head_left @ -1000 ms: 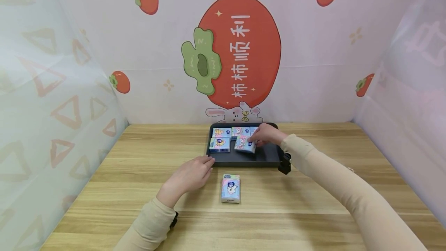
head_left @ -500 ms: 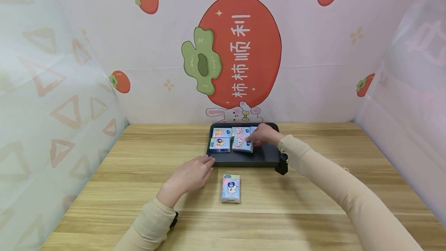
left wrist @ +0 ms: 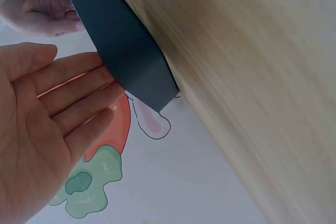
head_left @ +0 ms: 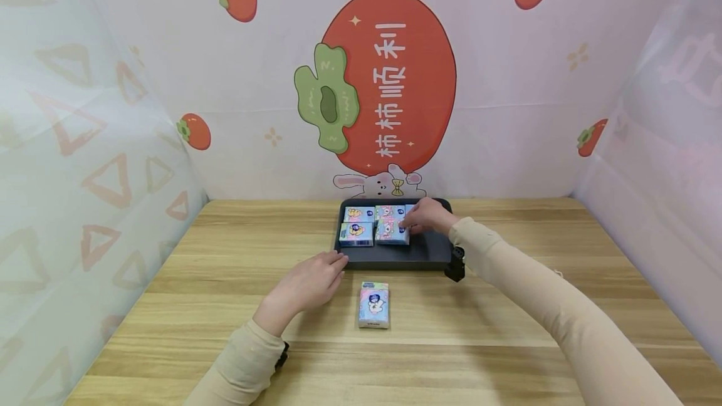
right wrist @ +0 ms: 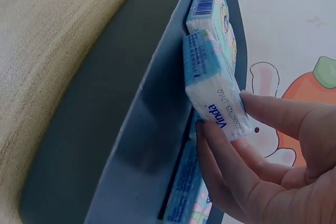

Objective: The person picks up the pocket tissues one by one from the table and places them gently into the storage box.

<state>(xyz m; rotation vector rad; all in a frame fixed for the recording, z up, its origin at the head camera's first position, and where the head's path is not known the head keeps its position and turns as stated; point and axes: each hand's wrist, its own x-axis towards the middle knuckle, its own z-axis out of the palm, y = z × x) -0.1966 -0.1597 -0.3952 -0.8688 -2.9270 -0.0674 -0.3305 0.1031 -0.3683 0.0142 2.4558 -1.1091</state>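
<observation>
My right hand pinches a Vinda tissue pack inside the dark tray. In the right wrist view, thumb and fingers grip one end of this tissue pack, which looks tilted against its neighbour. Straight fingers of my left hand touch the tray's near left corner; the left wrist view has them against the tray wall. To the left of the held pack lies another tissue pack. Behind are a tissue pack at left, one in the middle, and one partly hidden by my right hand.
A single tissue pack lies on the wooden table in front of the tray. Printed cloth walls close off the back and both sides, the rear one just behind the tray.
The right hand has shifted the held tissue pack slightly left and back, straightening it beside the front left pack. The left hand has stayed at the tray's corner.
</observation>
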